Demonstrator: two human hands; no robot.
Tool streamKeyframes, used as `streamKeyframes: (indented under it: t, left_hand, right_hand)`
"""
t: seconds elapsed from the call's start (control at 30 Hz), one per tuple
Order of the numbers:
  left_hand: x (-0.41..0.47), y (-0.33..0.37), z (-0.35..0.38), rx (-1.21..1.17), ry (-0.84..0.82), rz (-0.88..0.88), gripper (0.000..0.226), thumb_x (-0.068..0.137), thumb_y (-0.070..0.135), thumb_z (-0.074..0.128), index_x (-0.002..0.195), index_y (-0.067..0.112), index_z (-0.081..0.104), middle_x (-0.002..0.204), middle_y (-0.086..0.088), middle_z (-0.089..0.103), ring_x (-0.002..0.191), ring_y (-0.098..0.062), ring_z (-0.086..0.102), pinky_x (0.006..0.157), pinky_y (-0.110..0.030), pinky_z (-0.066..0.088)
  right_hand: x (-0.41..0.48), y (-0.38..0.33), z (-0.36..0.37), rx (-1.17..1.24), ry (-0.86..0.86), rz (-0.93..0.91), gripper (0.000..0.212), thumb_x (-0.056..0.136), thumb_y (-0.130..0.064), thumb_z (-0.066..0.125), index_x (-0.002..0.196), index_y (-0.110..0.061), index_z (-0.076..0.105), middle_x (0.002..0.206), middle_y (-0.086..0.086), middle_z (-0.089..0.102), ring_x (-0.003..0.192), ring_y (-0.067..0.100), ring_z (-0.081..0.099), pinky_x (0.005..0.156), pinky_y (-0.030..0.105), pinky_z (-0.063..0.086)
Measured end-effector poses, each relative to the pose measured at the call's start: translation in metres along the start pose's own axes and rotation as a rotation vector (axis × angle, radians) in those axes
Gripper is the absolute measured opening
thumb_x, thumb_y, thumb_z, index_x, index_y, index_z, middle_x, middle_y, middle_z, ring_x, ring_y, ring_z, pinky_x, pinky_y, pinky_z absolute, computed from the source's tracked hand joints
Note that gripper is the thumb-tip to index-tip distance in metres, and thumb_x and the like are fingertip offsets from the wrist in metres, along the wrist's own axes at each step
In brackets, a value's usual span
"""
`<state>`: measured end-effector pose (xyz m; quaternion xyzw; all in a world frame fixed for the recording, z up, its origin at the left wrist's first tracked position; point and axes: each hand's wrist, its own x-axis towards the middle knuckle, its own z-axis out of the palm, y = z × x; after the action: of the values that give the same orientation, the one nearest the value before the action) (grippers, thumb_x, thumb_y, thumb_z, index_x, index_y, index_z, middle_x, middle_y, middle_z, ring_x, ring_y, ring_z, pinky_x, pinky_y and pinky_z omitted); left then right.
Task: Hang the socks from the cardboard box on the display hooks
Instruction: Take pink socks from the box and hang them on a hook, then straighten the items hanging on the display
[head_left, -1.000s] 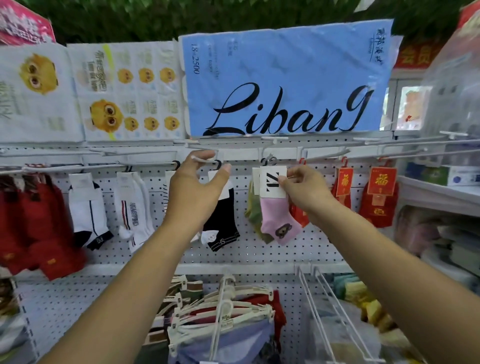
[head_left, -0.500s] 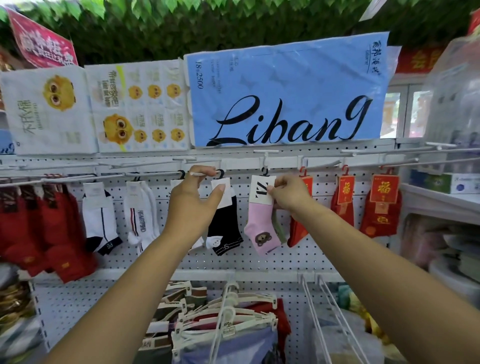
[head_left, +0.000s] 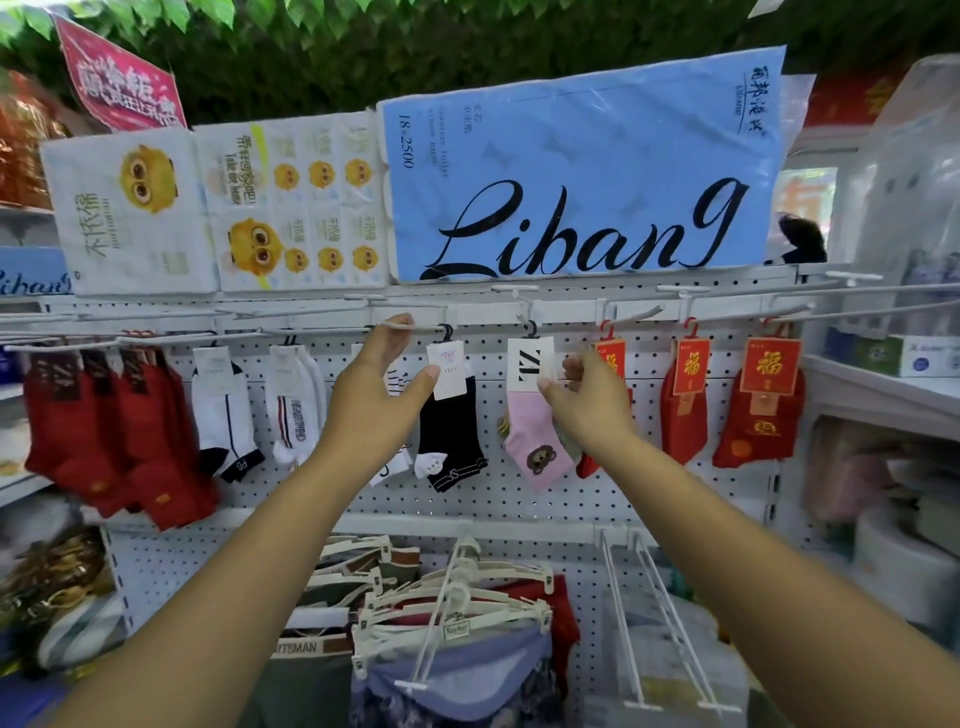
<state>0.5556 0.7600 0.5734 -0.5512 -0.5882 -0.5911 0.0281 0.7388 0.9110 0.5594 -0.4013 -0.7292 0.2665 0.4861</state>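
A pink sock (head_left: 535, 441) with a bear face hangs by its black hanger from a white display hook (head_left: 529, 312) at the middle of the pegboard. My right hand (head_left: 589, 400) pinches the right edge of its white label card between thumb and fingers. My left hand (head_left: 376, 389) is raised to the neighbouring hook (head_left: 423, 327). Its fingertips rest on the wire and its thumb touches the label of a black sock (head_left: 449, 431) hanging there. No cardboard box is in view.
Red socks (head_left: 124, 436) and white socks (head_left: 223, 410) hang to the left, red packaged socks (head_left: 758, 410) to the right. Long bare hook wires (head_left: 872, 291) stick out at upper right. Tissue packs (head_left: 582, 176) stand above; clip hangers with underwear (head_left: 452, 618) and a wire rack (head_left: 654, 613) below.
The pink sock has gone from hanging loose in my right hand onto the hook and hangs straight. My right hand has slid to the card's right edge. The left hand stays at its hook.
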Motion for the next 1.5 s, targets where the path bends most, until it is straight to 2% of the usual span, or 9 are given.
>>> streamKeyframes:
  t: [0.1,0.2,0.43,0.7,0.77,0.87,1.1,1.3,1.5]
  left_hand:
    - [-0.031,-0.002,-0.004,0.099,0.078,-0.017,0.054,0.098,0.035,0.066,0.148,0.034,0.047,0.15,0.016,0.051,0.139,-0.001,0.043,0.114,-0.027,0.033]
    - [-0.074,-0.005,-0.008,0.157,0.09,-0.029,0.052,0.097,0.039,0.065,0.146,0.035,0.05,0.147,0.021,0.05,0.136,0.003,0.041,0.113,-0.026,0.032]
    - [-0.18,-0.042,-0.019,0.256,0.079,-0.255,0.04,0.095,0.04,0.067,0.135,0.035,0.06,0.141,0.019,0.054,0.135,0.0,0.044,0.114,-0.031,0.036]
    - [-0.298,-0.106,-0.098,0.434,0.016,-0.434,0.05,0.088,0.048,0.065,0.133,0.027,0.062,0.142,0.003,0.059,0.133,-0.021,0.055,0.109,-0.052,0.046]
    - [-0.332,-0.121,-0.127,0.459,0.008,-0.499,0.05,0.088,0.049,0.067,0.132,0.026,0.063,0.141,0.001,0.059,0.129,-0.022,0.056,0.107,-0.042,0.048]
    - [-0.379,-0.141,-0.175,0.51,-0.02,-0.628,0.047,0.089,0.034,0.077,0.131,0.018,0.065,0.143,0.0,0.06,0.132,-0.014,0.051,0.108,-0.006,0.03]
    - [-0.462,-0.194,-0.315,0.625,-0.039,-0.907,0.054,0.089,0.036,0.075,0.136,0.012,0.062,0.144,-0.007,0.059,0.134,-0.026,0.053,0.11,-0.035,0.038]
    - [-0.513,-0.222,-0.426,0.786,-0.004,-1.139,0.061,0.091,0.04,0.072,0.142,0.012,0.054,0.151,-0.011,0.052,0.139,-0.032,0.046,0.114,-0.046,0.037]
    - [-0.552,-0.238,-0.505,0.922,0.032,-1.314,0.064,0.093,0.043,0.069,0.147,0.015,0.05,0.156,-0.009,0.046,0.144,-0.032,0.041,0.117,-0.052,0.035]
  right_hand:
    - [-0.038,-0.002,-0.009,-0.039,-0.017,-0.123,0.047,0.094,-0.034,0.067,0.135,-0.014,0.053,0.137,0.001,0.056,0.125,0.016,0.052,0.098,0.024,0.039]
    - [-0.081,-0.001,-0.013,-0.016,-0.099,-0.23,0.05,0.094,-0.04,0.066,0.137,-0.021,0.053,0.137,-0.007,0.054,0.119,0.006,0.051,0.089,0.011,0.036]
    - [-0.169,0.013,0.026,0.001,-0.391,-0.315,0.051,0.094,-0.043,0.064,0.14,-0.027,0.05,0.141,-0.01,0.051,0.13,0.008,0.045,0.108,0.027,0.038]
    - [-0.263,0.015,0.112,-0.009,-0.694,-0.319,0.053,0.096,-0.038,0.063,0.144,-0.024,0.046,0.147,-0.007,0.044,0.134,0.009,0.035,0.105,0.016,0.026]
    - [-0.293,0.011,0.144,0.006,-0.773,-0.306,0.051,0.096,-0.037,0.065,0.142,-0.023,0.048,0.146,-0.007,0.046,0.133,0.008,0.038,0.107,0.018,0.03]
    - [-0.346,0.008,0.199,0.008,-0.899,-0.27,0.047,0.093,-0.032,0.069,0.137,-0.021,0.053,0.14,-0.008,0.051,0.128,0.008,0.045,0.104,0.011,0.031]
    - [-0.45,-0.026,0.333,-0.01,-1.18,-0.15,0.046,0.089,-0.026,0.073,0.131,-0.017,0.058,0.13,-0.003,0.058,0.116,0.013,0.053,0.085,0.004,0.03]
    - [-0.498,-0.074,0.441,0.001,-1.29,-0.124,0.051,0.083,-0.04,0.074,0.126,-0.015,0.063,0.125,0.001,0.065,0.118,0.021,0.058,0.099,0.03,0.043]
    - [-0.517,-0.104,0.529,-0.058,-1.44,-0.226,0.04,0.087,-0.023,0.077,0.122,-0.009,0.065,0.125,0.01,0.065,0.119,0.028,0.057,0.093,0.022,0.035]
